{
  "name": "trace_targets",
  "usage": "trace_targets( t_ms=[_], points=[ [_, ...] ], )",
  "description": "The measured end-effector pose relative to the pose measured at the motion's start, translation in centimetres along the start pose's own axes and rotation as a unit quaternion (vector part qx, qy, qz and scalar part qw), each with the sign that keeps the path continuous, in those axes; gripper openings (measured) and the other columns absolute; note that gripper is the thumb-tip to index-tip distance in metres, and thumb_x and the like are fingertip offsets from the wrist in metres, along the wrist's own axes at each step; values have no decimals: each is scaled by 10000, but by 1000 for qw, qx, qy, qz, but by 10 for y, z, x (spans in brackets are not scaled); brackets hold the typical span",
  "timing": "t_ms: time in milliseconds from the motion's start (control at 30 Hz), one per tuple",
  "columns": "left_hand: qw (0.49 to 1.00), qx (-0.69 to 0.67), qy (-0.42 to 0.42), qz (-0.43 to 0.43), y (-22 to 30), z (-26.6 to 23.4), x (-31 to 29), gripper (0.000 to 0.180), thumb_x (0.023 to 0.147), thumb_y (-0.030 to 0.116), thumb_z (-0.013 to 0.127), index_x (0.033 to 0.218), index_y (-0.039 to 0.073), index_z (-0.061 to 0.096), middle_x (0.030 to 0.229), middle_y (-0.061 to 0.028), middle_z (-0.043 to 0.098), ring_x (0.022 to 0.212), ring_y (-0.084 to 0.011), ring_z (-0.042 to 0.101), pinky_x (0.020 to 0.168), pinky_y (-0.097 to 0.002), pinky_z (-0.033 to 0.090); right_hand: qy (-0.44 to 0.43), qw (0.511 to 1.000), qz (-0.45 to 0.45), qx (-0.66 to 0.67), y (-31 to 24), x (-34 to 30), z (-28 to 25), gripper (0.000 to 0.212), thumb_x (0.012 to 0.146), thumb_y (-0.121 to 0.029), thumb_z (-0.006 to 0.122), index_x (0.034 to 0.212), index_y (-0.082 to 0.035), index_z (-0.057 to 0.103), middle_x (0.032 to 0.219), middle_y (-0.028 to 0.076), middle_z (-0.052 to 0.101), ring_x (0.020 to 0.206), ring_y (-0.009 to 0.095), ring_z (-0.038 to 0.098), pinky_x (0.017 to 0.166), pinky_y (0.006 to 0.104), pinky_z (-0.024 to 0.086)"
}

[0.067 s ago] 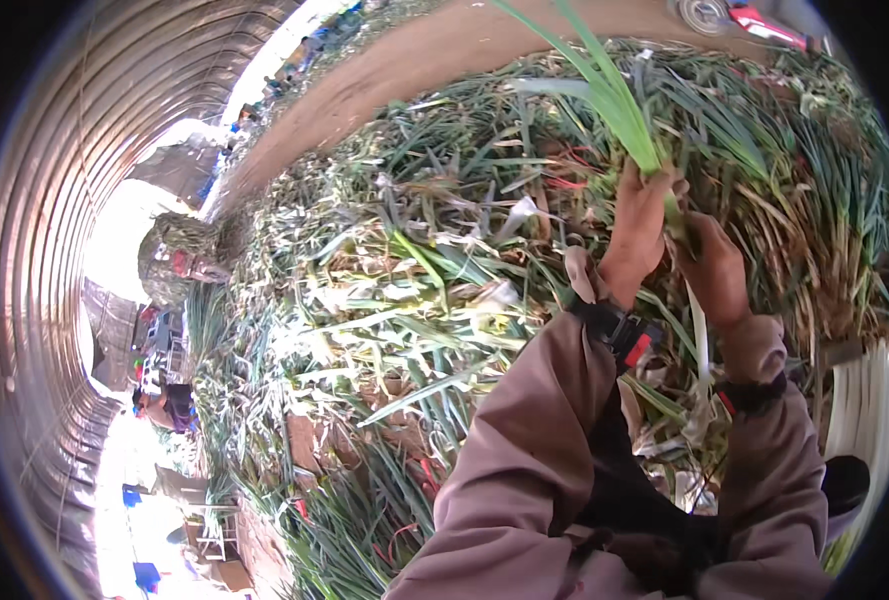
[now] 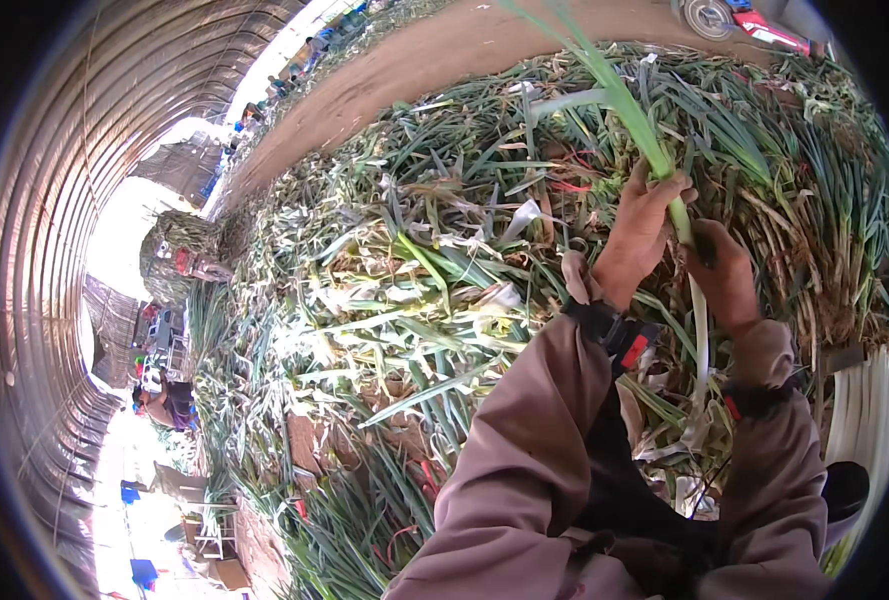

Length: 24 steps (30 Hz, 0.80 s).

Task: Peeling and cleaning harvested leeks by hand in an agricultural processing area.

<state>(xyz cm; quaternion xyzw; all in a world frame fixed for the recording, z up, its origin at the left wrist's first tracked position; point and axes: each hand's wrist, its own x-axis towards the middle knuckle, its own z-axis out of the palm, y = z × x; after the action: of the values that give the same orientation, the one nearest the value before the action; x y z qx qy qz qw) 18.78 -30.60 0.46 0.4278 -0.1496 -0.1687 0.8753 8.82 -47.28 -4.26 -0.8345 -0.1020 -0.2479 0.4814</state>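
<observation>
A long green onion [image 2: 624, 105] slants up in front of me, its green leaves pointing away and its pale shank running down toward my lap. My left hand [image 2: 632, 240] is closed round it just below where the leaves spread. Just below and to the right, my right hand [image 2: 726, 275] has its fingers bent against the shank. The right fingertips are partly hidden behind the stalk. Beneath both hands lies a thick layer of loose onion leaves and peelings [image 2: 394, 290].
Untrimmed green onions [image 2: 824, 230] with brownish lower ends are heaped at the right. Bare white stalks [image 2: 864, 410] lie together beside my right arm. More green onions [image 2: 354, 530] tied with red bands sit at lower left. Beyond are a dirt path [image 2: 414, 70], a wheeled vehicle [image 2: 709, 18] and another person [image 2: 172, 402].
Both hands and the green onion have shifted slightly to the right in view. More of the pale shank shows between the hands now.
</observation>
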Motion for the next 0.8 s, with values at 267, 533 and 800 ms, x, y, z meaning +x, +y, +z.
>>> trace_targets(
  t_ms=[267, 533, 800],
  points=[
    [684, 604, -157, 379, 15, -13, 1, 257, 1109, 120, 812, 1342, 44, 737, 1378, -167, 805, 1195, -314, 801, 1072, -498, 663, -13, 998, 58, 10, 3, 11, -52, 222, 1070, -141, 831, 1260, -28, 823, 1070, 130, 844, 972, 166, 790, 906, 374, 631],
    [1000, -9, -15, -26, 6, -14, 14, 318, 1064, 91, 900, 1328, 90, 723, 1162, -108, 825, 1100, -312, 829, 920, -531, 716, -92, 993, 53, 59, -7, 23, -42, 211, 995, -206, 870, 1090, -33, 794, 994, 142, 795, 916, 254, 797, 836, 432, 622],
    [1000, -28, 9, -3, -4, -10, 26, 393, 1050, 35, 897, 1357, 109, 663, 1177, -103, 792, 994, -286, 807, 910, -556, 750, -15, 986, -149, -78, -11, -10, -26, 253, 938, -34, 854, 1122, -65, 684, 1052, 125, 706, 922, 382, 752, 798, 469, 622]
  ],
)
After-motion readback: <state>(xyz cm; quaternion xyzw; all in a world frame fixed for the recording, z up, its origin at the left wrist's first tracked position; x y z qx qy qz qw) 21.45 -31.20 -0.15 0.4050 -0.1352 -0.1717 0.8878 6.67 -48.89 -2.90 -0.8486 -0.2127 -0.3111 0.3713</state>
